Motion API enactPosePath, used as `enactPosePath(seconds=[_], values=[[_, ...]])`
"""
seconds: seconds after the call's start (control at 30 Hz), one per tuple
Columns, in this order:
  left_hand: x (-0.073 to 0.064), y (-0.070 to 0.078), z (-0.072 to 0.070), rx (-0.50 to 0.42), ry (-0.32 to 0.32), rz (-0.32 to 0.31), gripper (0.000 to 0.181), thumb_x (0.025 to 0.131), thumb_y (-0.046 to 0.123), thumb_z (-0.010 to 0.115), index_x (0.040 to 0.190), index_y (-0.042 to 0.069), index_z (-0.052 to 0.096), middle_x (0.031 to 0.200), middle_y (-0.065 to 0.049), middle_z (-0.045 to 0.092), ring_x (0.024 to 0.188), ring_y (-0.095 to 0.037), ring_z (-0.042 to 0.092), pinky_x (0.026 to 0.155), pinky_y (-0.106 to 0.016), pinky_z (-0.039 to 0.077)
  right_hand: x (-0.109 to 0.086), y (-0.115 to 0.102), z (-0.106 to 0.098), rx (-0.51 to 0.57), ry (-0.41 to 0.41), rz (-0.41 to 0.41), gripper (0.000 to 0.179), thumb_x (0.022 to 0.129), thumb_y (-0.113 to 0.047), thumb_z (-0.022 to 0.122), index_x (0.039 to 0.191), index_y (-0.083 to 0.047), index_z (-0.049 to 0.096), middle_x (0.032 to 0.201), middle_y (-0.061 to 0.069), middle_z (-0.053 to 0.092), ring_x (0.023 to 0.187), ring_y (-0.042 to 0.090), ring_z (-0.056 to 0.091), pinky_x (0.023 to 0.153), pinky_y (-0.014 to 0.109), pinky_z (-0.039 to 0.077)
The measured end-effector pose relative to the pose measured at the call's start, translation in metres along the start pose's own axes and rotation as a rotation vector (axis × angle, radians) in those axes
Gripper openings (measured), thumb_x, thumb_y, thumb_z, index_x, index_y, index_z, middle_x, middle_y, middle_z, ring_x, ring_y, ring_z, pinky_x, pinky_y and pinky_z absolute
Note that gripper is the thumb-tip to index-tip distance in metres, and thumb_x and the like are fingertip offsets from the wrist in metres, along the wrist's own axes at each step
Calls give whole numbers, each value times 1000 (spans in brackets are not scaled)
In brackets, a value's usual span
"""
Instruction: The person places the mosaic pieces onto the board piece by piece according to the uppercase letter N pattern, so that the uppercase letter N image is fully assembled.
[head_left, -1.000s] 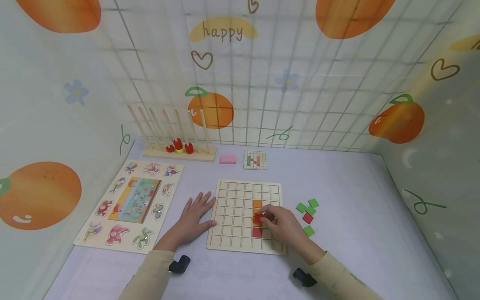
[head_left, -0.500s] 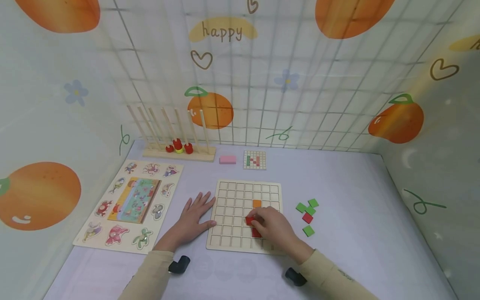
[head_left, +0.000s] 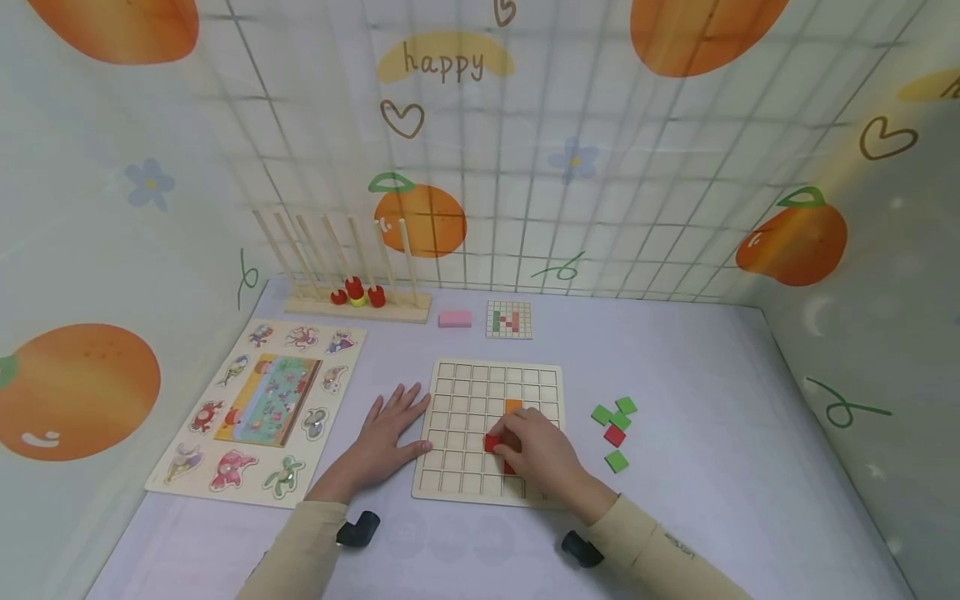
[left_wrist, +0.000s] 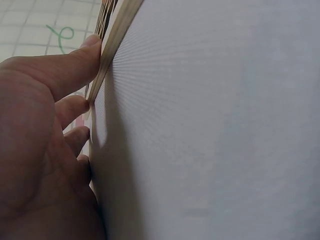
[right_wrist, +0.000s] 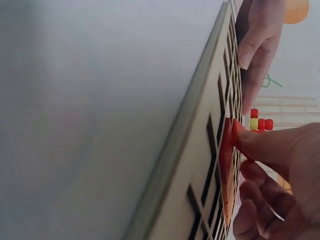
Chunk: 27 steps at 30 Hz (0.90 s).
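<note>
My right hand (head_left: 542, 454) is over a wooden grid board (head_left: 459, 417) and pinches a red square tile (head_left: 491, 442) between thumb and finger. In the right wrist view that tile (right_wrist: 238, 138) stands tilted at the grid, close by another red tile (right_wrist: 226, 150) lying in a cell. An orange tile (head_left: 513, 406) lies higher in the board's grid, partly hidden by my fingers. My left hand (head_left: 384, 442) rests with fingers spread on the table, its thumb (left_wrist: 90, 55) at the board's left edge.
Several green tiles (head_left: 617, 461) and a red tile (head_left: 615, 435) lie right of the board. Behind it are a small pattern card (head_left: 517, 312), a pink block (head_left: 455, 319) and a peg stand (head_left: 390, 312) with beads. An animal puzzle board (head_left: 240, 392) lies left.
My right hand has moved left across the board with the red tile, from over the orange tiles to the column beside them. The left hand stays put.
</note>
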<state>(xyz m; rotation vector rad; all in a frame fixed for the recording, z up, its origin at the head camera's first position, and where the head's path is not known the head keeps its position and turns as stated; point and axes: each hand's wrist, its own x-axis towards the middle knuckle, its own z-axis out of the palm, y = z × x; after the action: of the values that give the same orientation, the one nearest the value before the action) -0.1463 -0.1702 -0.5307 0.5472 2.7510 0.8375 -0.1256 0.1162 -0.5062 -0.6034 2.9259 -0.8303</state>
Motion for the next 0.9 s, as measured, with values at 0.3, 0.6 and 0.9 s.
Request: enactPosePath(seconds=[0.3, 0.6, 0.9], values=[[-1, 0, 0, 6, 6, 5, 79, 96, 42, 68, 160, 12, 34, 170, -9, 16, 157, -32, 4, 125, -55, -5, 1, -1, 0, -86, -9, -5, 18, 86, -21, 82, 103, -21, 77, 98, -9, 61, 91, 11, 49, 70, 23, 51], [0, 1, -1, 1, 1, -1, 78, 96, 41, 68, 159, 11, 34, 170, -9, 16, 157, -32, 3, 125, -56, -5, 2, 0, 1, -135, 3, -25, 19, 86, -26, 84, 104, -19, 80, 101, -5, 62, 88, 12, 46, 63, 20, 46], [-1, 1, 0, -6, 5, 3, 78, 96, 41, 68, 159, 11, 35, 170, -9, 17, 157, -33, 3, 125, -56, -5, 1, 1, 1, -110, 13, -23, 19, 86, -24, 83, 104, -18, 80, 97, -6, 58, 87, 12, 45, 60, 19, 43]])
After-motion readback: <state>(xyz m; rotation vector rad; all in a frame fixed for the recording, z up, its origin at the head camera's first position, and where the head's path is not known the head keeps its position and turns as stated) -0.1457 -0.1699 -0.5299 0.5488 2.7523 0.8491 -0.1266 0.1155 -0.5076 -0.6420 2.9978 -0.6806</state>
